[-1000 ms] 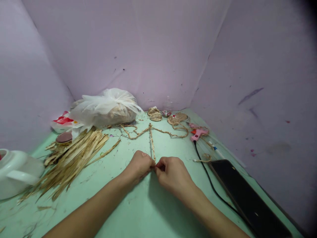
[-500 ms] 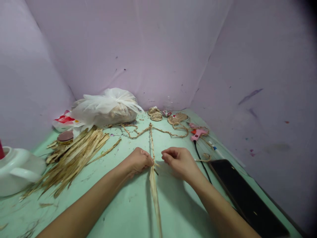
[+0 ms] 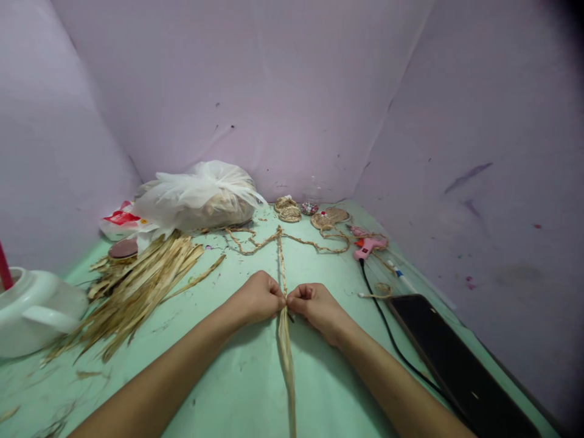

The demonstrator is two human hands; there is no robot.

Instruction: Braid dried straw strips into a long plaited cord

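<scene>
Pitcher (image 3: 43, 316) on my far left, white, red stick (image 3: 5, 267) poking out. Next, dried strips (image 3: 141, 292) fanned out, then a whitish plastic bag (image 3: 201, 191) stuffed with something tan, can't tell what. Dead center, over the green table (image 3: 232, 389), my left hand (image 3: 261, 297) and right hand (image 3: 317, 309) both pinch the braided cord (image 3: 282, 267). Clear jar (image 3: 312, 190) out back's got colorful beads (image 3: 309, 208).

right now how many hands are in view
2: the left hand on the left side of the fibre cord, and the right hand on its right, both pinching there. No others show.
</scene>
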